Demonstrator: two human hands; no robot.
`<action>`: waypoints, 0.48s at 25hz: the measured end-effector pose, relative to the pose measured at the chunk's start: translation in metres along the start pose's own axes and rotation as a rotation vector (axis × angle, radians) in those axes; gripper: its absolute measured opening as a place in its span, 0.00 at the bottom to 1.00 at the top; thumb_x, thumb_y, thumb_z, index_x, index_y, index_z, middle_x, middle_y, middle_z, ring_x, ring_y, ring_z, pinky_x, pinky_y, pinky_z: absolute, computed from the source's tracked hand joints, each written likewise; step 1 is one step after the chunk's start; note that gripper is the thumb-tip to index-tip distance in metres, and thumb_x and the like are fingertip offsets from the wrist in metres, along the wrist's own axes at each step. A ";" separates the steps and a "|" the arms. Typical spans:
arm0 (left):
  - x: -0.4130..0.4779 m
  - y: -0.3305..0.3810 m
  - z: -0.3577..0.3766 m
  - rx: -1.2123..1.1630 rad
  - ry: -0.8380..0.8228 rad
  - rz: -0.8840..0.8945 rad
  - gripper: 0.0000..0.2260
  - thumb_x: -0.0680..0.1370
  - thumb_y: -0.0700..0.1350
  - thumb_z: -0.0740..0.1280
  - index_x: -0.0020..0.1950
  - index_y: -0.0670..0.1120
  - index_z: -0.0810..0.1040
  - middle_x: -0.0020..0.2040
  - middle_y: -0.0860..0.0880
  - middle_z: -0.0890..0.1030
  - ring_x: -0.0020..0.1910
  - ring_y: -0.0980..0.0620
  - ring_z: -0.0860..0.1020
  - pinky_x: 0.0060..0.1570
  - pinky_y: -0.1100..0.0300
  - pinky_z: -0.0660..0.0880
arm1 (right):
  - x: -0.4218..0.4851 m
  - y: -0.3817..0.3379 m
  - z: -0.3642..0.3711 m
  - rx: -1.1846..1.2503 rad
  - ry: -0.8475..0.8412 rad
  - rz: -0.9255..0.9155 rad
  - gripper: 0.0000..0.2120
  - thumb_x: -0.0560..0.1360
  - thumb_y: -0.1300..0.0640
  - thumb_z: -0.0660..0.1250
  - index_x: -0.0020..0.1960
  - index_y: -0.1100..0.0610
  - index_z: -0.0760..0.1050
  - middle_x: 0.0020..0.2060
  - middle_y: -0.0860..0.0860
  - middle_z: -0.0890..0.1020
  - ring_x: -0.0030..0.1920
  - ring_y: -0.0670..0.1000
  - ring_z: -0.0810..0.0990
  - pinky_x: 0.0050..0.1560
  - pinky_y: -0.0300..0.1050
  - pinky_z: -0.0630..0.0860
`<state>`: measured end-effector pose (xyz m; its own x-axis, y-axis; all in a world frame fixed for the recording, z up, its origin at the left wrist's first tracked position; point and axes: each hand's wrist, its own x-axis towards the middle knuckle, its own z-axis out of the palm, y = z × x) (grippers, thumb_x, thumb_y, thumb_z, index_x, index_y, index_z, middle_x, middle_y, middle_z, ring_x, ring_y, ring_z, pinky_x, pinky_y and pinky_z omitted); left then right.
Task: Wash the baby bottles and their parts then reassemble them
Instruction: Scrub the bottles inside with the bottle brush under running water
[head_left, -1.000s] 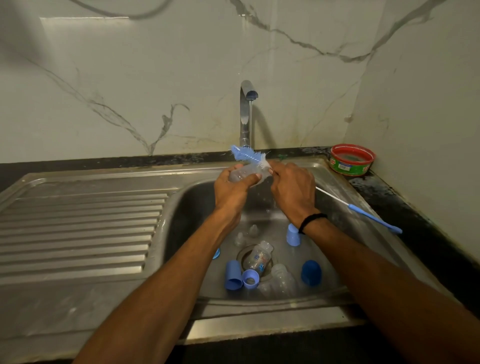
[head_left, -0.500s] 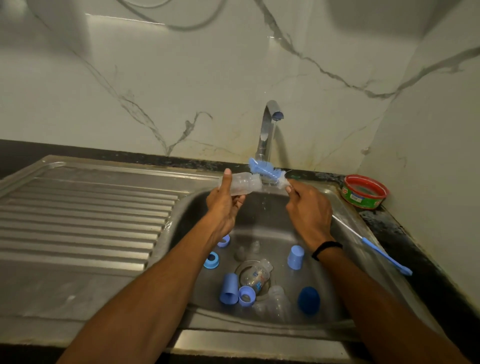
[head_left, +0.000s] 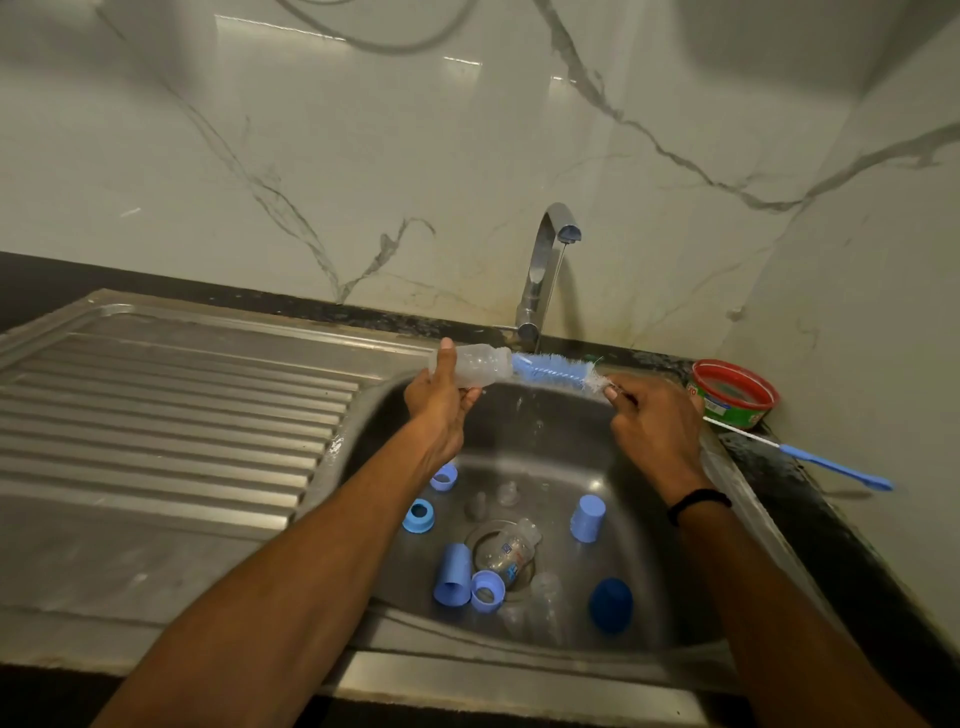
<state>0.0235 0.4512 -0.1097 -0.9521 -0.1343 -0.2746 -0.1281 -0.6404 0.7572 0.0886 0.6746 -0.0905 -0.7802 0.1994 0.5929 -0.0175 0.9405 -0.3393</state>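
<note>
My left hand (head_left: 441, 410) grips a clear baby bottle (head_left: 480, 366), held sideways over the back of the sink basin (head_left: 670, 551). My right hand (head_left: 652, 426) pinches the near end of a blue and white bottle brush (head_left: 553, 371), whose tip sits in the bottle's mouth. Down in the basin lie another clear bottle (head_left: 511, 553) over the drain, several blue caps and rings (head_left: 453, 574), a dark blue cap (head_left: 610, 605), and small clear teats (head_left: 506, 492).
A thin stream runs from the tap (head_left: 545, 270) behind the brush. The ribbed steel drainboard (head_left: 156, 415) stretches to the left. A red-rimmed green tub (head_left: 732, 395) and a thin blue-handled brush (head_left: 810, 460) sit on the dark counter at right.
The brush has been drawn mostly out of the bottle to the right, my hands moving apart. The camera has tilted up, so the sink sits lower in view.
</note>
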 end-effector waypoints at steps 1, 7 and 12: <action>-0.002 -0.002 0.001 0.036 -0.020 0.011 0.23 0.78 0.54 0.71 0.65 0.40 0.76 0.58 0.41 0.82 0.55 0.44 0.83 0.47 0.57 0.84 | -0.001 0.000 0.000 0.007 -0.015 -0.018 0.08 0.74 0.60 0.66 0.41 0.49 0.81 0.35 0.50 0.81 0.40 0.55 0.77 0.49 0.57 0.74; -0.021 -0.024 0.017 0.159 -0.257 0.021 0.19 0.78 0.50 0.72 0.64 0.41 0.77 0.59 0.41 0.82 0.56 0.45 0.83 0.45 0.60 0.82 | -0.003 -0.009 0.015 0.030 -0.086 -0.046 0.10 0.75 0.54 0.65 0.52 0.46 0.83 0.40 0.50 0.83 0.44 0.55 0.79 0.52 0.58 0.74; -0.018 -0.022 0.014 0.161 -0.252 0.022 0.14 0.80 0.48 0.70 0.62 0.43 0.77 0.59 0.42 0.81 0.56 0.45 0.83 0.47 0.59 0.83 | -0.002 -0.007 0.016 -0.019 -0.073 -0.022 0.10 0.77 0.55 0.66 0.53 0.47 0.83 0.42 0.52 0.83 0.46 0.57 0.79 0.53 0.57 0.71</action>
<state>0.0397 0.4789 -0.1130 -0.9915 0.0581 -0.1168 -0.1301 -0.5084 0.8513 0.0805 0.6635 -0.1012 -0.8235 0.1589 0.5445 -0.0235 0.9496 -0.3126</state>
